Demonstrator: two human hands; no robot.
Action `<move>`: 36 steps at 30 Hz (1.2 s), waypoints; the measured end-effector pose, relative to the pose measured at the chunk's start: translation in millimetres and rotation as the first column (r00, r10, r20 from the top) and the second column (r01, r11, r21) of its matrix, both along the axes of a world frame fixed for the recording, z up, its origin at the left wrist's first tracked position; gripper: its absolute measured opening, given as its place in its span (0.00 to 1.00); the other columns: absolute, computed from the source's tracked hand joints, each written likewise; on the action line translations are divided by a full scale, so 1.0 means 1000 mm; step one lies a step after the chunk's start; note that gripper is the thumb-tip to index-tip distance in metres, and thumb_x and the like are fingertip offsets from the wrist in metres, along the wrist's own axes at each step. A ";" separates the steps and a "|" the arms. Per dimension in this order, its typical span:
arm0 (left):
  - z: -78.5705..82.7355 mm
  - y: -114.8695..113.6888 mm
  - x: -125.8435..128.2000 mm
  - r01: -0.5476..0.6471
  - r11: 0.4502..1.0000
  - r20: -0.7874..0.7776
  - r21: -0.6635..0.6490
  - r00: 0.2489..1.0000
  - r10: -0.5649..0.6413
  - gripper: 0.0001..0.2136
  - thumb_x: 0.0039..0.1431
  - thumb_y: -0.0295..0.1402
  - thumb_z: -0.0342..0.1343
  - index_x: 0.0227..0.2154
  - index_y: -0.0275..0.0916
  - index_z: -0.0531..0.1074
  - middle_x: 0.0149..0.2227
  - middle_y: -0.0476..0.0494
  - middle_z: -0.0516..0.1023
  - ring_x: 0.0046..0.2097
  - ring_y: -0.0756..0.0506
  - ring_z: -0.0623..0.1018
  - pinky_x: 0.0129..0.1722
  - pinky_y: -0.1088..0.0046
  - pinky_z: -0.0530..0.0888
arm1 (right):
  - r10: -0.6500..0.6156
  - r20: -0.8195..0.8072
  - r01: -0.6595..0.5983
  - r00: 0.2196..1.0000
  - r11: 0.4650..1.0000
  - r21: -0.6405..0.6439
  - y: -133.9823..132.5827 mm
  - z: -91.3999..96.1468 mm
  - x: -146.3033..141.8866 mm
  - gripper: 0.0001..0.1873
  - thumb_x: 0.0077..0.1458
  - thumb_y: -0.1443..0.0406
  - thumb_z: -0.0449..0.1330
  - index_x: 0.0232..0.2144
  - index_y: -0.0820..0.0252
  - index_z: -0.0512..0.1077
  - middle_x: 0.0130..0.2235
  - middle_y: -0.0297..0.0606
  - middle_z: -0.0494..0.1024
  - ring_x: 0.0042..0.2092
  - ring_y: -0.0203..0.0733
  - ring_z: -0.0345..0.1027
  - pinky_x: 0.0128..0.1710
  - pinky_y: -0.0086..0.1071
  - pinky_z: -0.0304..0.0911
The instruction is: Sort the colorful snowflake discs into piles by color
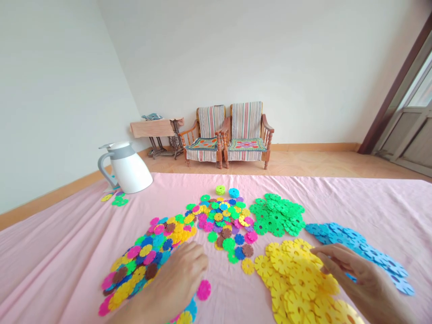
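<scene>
My left hand (185,265) is closed, its fingers curled downward beside a long pile of small mixed-colour snowflake discs (138,252); whatever the fingertips hold is hidden. A pink disc (204,290) lies just right of that wrist. At the right edge of a heap of large yellow snowflake discs (300,281), my right hand (357,270) has its fingers bent and drawn together. I cannot make out what is between them. Large blue discs (357,247) spread behind this hand, and large green discs (278,215) form a heap beyond the yellow ones.
Another mixed pile (222,216) lies mid-table, with a lime disc stack (220,190) and a blue disc stack (233,193) behind. A white jug (131,171) stands at the left on the pink cloth (337,198). Two wooden chairs (248,121) stand past the far edge.
</scene>
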State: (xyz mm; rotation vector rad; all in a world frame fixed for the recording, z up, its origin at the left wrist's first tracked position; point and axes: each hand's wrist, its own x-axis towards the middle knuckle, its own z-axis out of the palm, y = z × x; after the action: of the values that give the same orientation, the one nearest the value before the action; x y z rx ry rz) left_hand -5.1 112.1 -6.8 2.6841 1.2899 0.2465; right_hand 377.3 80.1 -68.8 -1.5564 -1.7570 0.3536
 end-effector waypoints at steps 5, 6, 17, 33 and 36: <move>-0.006 0.071 -0.016 -0.155 0.982 0.159 0.107 0.978 0.137 0.15 0.56 0.21 0.48 0.43 0.39 0.72 0.44 0.41 0.74 0.48 0.44 0.72 0.50 0.65 0.68 | 0.004 0.009 -0.004 1.000 1.000 -0.024 0.000 -0.006 0.001 0.16 0.56 0.54 0.53 0.36 0.55 0.76 0.34 0.36 0.79 0.29 0.38 0.74 0.30 0.26 0.71; -0.010 0.086 -0.018 -0.201 0.971 0.168 0.126 0.969 0.179 0.15 0.56 0.22 0.48 0.45 0.37 0.72 0.46 0.39 0.74 0.50 0.43 0.72 0.51 0.64 0.68 | 0.006 0.012 -0.006 1.000 1.000 -0.030 0.000 -0.008 0.001 0.16 0.56 0.54 0.53 0.37 0.55 0.76 0.34 0.36 0.79 0.29 0.37 0.74 0.30 0.26 0.71; -0.022 0.101 -0.031 -0.183 0.971 0.108 0.156 0.980 0.168 0.13 0.60 0.27 0.47 0.42 0.41 0.76 0.39 0.43 0.79 0.44 0.45 0.76 0.46 0.69 0.71 | -0.003 0.020 0.004 1.000 1.000 -0.017 0.002 -0.010 0.006 0.16 0.55 0.54 0.53 0.36 0.54 0.76 0.33 0.34 0.79 0.29 0.37 0.74 0.29 0.25 0.71; 0.000 0.050 0.000 -0.142 0.985 0.208 0.102 0.971 0.118 0.08 0.60 0.28 0.49 0.30 0.39 0.73 0.35 0.44 0.74 0.41 0.45 0.73 0.41 0.69 0.70 | -0.029 0.014 0.029 0.999 1.000 0.012 -0.001 0.000 -0.001 0.15 0.54 0.54 0.54 0.34 0.53 0.77 0.32 0.34 0.80 0.29 0.38 0.75 0.29 0.25 0.71; -0.005 0.049 -0.002 -0.200 0.976 0.084 0.081 0.978 0.194 0.06 0.53 0.25 0.54 0.32 0.39 0.73 0.36 0.43 0.73 0.42 0.42 0.73 0.41 0.67 0.69 | -0.041 0.029 0.041 0.999 0.999 0.013 -0.002 0.002 0.000 0.14 0.54 0.55 0.55 0.33 0.53 0.77 0.31 0.34 0.80 0.29 0.38 0.75 0.29 0.25 0.71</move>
State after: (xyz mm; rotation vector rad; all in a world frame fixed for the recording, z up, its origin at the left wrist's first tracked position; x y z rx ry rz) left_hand -6.9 161.4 -11.9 2.5895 1.5579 0.4345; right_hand 377.4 78.2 -66.8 -1.5937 -1.7431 0.3006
